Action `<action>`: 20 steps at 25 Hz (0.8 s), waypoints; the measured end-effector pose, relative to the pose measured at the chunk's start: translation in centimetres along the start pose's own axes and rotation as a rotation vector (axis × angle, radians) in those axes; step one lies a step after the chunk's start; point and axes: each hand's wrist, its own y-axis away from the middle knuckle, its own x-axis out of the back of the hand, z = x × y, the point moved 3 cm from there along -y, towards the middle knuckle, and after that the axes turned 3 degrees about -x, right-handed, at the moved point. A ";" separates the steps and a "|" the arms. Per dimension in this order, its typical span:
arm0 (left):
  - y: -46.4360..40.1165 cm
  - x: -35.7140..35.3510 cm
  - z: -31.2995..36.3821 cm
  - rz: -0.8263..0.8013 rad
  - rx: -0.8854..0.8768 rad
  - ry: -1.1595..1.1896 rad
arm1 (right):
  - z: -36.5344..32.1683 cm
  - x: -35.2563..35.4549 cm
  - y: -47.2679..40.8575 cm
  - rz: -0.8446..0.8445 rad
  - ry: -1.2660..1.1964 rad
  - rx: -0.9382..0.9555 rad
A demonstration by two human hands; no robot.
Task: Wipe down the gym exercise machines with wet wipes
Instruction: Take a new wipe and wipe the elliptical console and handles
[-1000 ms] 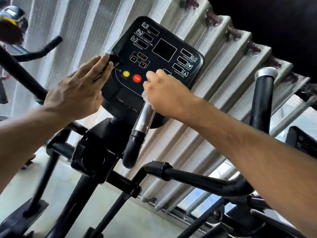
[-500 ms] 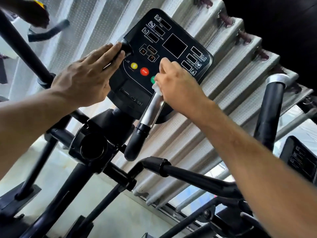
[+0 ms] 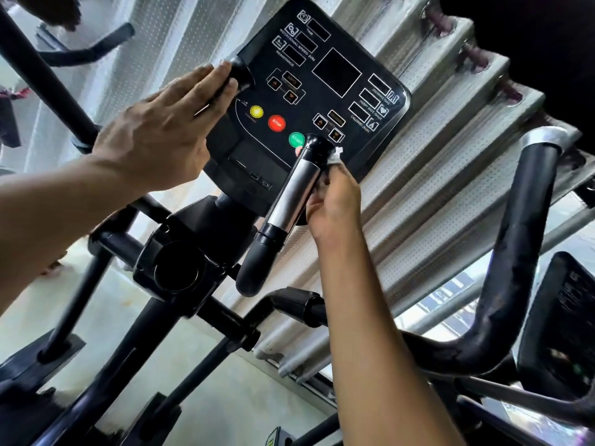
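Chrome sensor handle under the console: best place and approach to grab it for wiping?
Wrap the bare chrome sleeve mid-length, coming from its right side, where the right hand already holds the wipe against it. It is a smooth tilted cylinder standing clear of the console, between black end caps; the left hand rests on the console's left edge.

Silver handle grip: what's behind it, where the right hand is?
Behind the silver handle grip, the right hand holds a white wet wipe; most of the wipe and the fingers are hidden.
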 end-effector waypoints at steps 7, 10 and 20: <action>0.0 -0.1 -0.2 0.010 -0.028 -0.035 | 5.2 0.6 2.8 -0.335 -0.234 -0.300; 0.1 -0.1 0.0 0.034 -0.016 -0.053 | 6.9 2.7 5.6 -0.395 -0.097 -0.371; 0.0 0.3 0.1 -0.012 -0.006 -0.048 | 2.5 -0.9 2.4 -0.495 -0.171 -0.281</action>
